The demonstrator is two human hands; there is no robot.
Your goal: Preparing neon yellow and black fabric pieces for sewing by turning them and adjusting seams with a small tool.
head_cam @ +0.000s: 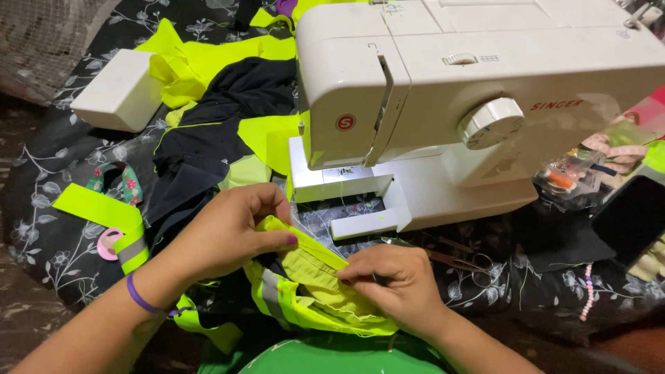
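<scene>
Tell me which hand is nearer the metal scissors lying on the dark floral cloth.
Right. The right hand pinches the neon yellow fabric just left of the metal scissors, almost touching them. The left hand grips the fabric's other end, farther left.

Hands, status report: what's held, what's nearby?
Left hand and right hand both pinching yellow fabric. Sewing machine just beyond. Scissors beside right hand.

The sewing machine (pixel 485 104) is cut off by the top and right edges. Scissors (pixel 457 262) lie partly hidden behind the right hand (pixel 398 280). A clear bag (pixel 575 176) holds small items too blurred to tell, and both forearms run off the bottom edge.
</scene>
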